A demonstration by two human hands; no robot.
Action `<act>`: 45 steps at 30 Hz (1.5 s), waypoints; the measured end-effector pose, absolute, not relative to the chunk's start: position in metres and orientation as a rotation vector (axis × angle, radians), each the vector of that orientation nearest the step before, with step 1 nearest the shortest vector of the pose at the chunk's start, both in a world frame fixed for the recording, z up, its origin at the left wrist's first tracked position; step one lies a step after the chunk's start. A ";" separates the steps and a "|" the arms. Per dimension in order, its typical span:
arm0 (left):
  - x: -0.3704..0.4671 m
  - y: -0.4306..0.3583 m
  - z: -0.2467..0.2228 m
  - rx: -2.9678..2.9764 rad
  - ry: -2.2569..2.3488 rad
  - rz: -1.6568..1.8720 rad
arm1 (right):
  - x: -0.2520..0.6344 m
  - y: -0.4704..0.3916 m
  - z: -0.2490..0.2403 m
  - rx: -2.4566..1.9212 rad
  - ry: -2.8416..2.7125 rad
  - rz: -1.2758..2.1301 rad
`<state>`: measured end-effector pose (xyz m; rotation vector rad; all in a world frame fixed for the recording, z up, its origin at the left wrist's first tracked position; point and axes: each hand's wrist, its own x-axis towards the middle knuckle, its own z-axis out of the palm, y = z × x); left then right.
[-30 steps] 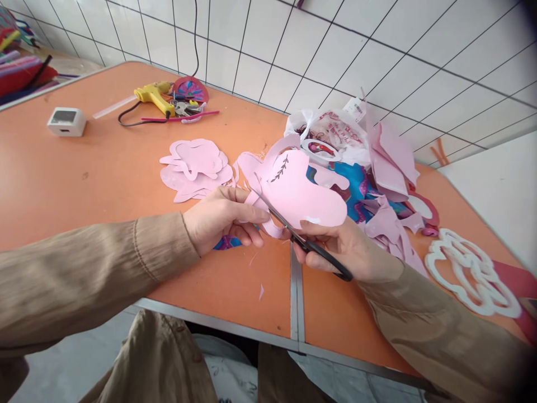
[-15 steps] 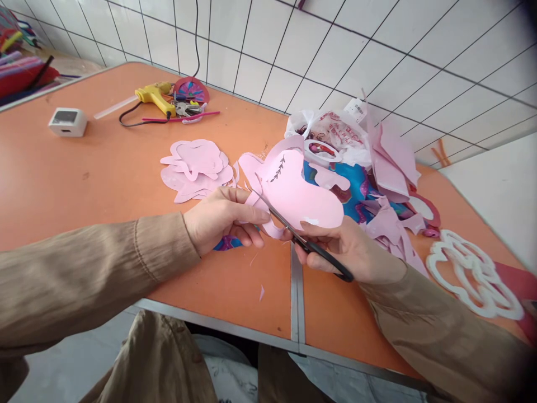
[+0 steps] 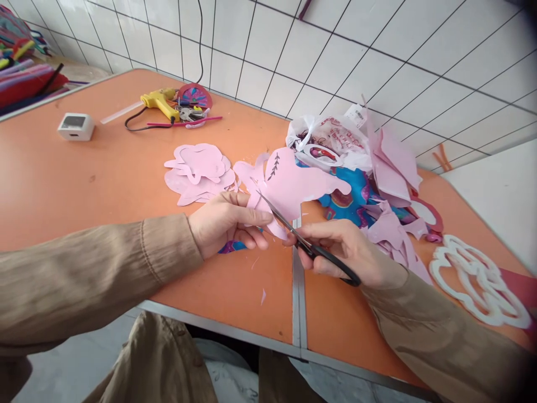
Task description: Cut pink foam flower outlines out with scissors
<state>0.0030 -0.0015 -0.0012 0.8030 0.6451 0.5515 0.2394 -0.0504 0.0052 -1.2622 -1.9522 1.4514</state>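
A pink foam sheet (image 3: 289, 182) with a dark leafy line drawn on it hangs over the middle of the table. My left hand (image 3: 230, 219) pinches its lower left part between thumb and fingers. Black-handled scissors (image 3: 331, 259) are held by my right hand (image 3: 344, 249), with the fingers at the handles. Their blades point up and left and lie across the sheet beside my left thumb. Left of the sheet, a stack of pink cut-out shapes (image 3: 199, 170) rests on the orange table (image 3: 201, 291).
A yellow glue gun (image 3: 160, 103) and a white box (image 3: 76, 127) are at the back left. A plastic bag (image 3: 331, 140), a blue patterned item (image 3: 348, 193) and pink scraps (image 3: 390, 232) lie right of centre. White foam outlines (image 3: 478, 280) are at the right.
The pink sheet has turned or bent, and its right part now looks narrower. The scissors and my right hand have shifted slightly right and down in view.
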 end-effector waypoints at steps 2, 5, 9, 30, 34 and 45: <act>0.004 -0.002 -0.003 0.779 0.633 0.555 | 0.239 -0.052 0.005 -1.267 -1.933 1.462; 0.005 -0.003 -0.005 0.756 0.629 0.559 | 0.237 -0.055 0.006 -1.343 -1.902 1.447; 0.004 -0.003 -0.007 0.740 0.611 0.546 | 0.237 -0.056 0.004 -1.398 -1.891 1.443; 0.006 -0.003 -0.006 0.730 0.652 0.587 | 0.228 -0.060 0.007 -1.442 -1.860 1.451; 0.007 -0.002 -0.005 0.727 0.656 0.586 | 0.224 -0.059 0.011 -1.441 -1.824 1.488; 0.004 0.000 -0.004 0.785 0.702 0.594 | 0.244 -0.061 0.001 -1.384 -1.818 1.561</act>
